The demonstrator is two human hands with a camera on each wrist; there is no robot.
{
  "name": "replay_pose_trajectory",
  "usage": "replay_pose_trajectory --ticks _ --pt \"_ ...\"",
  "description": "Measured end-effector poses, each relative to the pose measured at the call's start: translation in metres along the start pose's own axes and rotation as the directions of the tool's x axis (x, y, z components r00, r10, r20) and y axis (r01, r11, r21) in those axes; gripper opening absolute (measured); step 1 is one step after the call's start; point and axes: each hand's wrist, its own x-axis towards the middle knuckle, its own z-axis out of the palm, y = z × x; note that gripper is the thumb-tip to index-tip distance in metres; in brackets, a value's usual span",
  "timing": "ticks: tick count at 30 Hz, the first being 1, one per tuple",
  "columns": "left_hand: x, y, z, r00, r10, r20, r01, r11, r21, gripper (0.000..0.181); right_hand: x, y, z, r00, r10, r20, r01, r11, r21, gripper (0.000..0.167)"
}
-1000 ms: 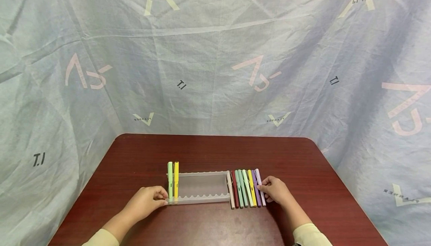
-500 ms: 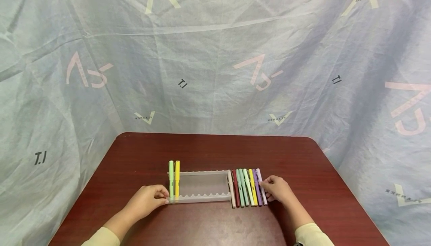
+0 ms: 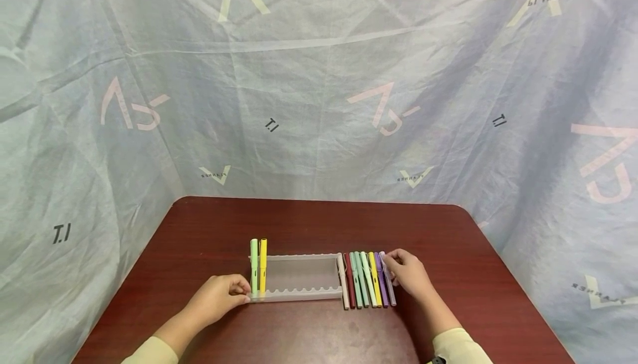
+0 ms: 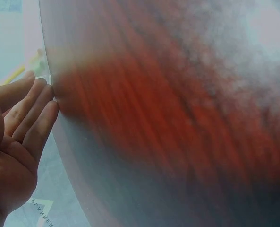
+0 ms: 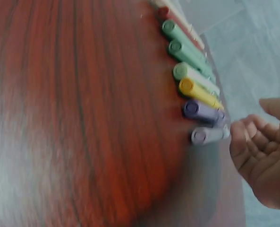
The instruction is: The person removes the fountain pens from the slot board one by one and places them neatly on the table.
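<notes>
In the head view a clear plastic pen rack (image 3: 304, 296) with notched rails lies on the table. A light green pen (image 3: 254, 264) and a yellow pen (image 3: 263, 264) lie across its left end. My left hand (image 3: 214, 297) pinches the rack's front left corner between thumb and fingers. Right of the rack several pens lie side by side: beige, dark red, greens, yellow, purple, and a lilac pen (image 3: 390, 289) outermost. My right hand (image 3: 411, 275) is at that lilac pen's far end, fingertips touching or very near it; the right wrist view shows the thumb apart from the fingers.
The dark red wooden table (image 3: 309, 225) has rounded far corners. Grey printed cloth (image 3: 309, 76) hangs behind it and on both sides. In the left wrist view the table surface is blurred by glare.
My right hand has moved from the middle of the lilac pen toward its far end. The left hand stays at the rack's corner. The pens lie as before.
</notes>
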Motion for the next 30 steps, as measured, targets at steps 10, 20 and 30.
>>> replay_pose_trajectory --ticks 10,20,30 --pt "0.000 -0.001 0.001 1.000 -0.001 -0.007 0.001 1.000 0.020 0.013 -0.007 -0.029 0.033 0.975 -0.146 0.168 0.090 0.949 0.302 0.039" --pt "0.000 0.001 0.001 1.000 -0.007 -0.013 0.007 1.000 0.014 0.013 -0.012 -0.048 0.072 0.907 -0.245 0.342 0.121 0.931 0.344 0.041" --pt "0.000 0.002 0.001 1.000 -0.003 -0.013 0.004 1.000 0.025 0.014 -0.017 -0.065 0.099 0.887 -0.253 0.386 0.119 0.934 0.338 0.037"
